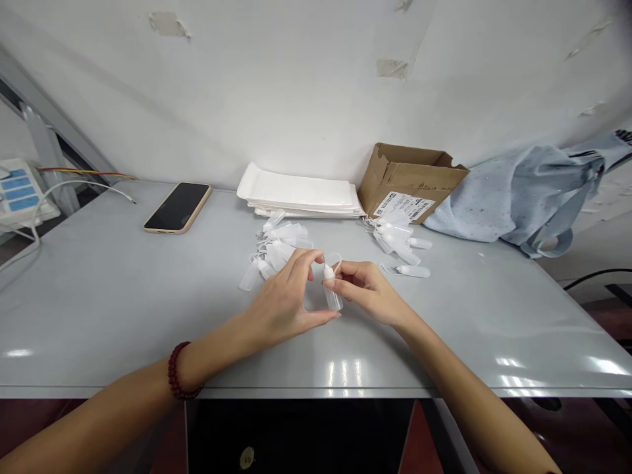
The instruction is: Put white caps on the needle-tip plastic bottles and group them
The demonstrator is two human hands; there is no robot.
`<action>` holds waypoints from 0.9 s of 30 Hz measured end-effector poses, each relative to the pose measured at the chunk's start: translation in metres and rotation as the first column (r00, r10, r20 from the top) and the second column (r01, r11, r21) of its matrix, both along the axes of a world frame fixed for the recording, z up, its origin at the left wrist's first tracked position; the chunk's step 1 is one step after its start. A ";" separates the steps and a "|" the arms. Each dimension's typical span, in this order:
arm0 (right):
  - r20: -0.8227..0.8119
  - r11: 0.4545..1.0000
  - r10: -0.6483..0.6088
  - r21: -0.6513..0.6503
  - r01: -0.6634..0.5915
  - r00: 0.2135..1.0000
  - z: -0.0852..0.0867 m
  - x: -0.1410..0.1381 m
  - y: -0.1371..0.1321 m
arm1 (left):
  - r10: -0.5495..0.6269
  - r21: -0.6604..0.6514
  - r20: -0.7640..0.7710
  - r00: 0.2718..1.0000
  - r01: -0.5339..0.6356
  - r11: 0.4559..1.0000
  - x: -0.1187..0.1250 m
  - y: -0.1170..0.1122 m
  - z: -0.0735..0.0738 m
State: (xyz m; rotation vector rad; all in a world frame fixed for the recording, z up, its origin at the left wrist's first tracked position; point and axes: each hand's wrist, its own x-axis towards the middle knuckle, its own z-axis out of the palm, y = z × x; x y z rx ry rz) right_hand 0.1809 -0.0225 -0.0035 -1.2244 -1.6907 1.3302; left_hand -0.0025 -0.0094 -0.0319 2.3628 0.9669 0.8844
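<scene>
A small clear plastic dropper bottle (332,289) with a white tip is pinched between both hands over the grey table (99,309). My left hand (284,299) curls round it, thumb under its base and fingers at its top. My right hand (363,286) grips its upper part from the right. A tethered clear cap loops above the tip. Behind my left hand lies a heap of the same bottles (276,247). A second heap of bottles (399,240) lies beyond my right hand, by the box.
A phone (178,206) lies face up at the back left. A stack of white bags (301,193) rests against the wall, beside an open cardboard box (409,178). Light blue cloth (533,191) sits at the right. A white device (20,191) with cables is at far left.
</scene>
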 end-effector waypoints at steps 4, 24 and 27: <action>-0.009 1.000 -0.002 -0.007 0.002 1.000 -0.001 0.000 0.000 | -0.005 0.003 -0.001 1.000 0.005 1.000 0.000 0.000 0.001; -0.024 1.000 0.002 -0.010 -0.002 1.000 0.000 0.001 0.001 | 0.027 -0.058 0.028 0.999 -0.026 0.998 0.002 -0.002 0.002; -0.020 1.000 0.000 -0.015 0.000 1.000 0.001 0.001 0.001 | 0.016 -0.051 0.028 0.999 -0.014 0.999 0.002 -0.002 0.002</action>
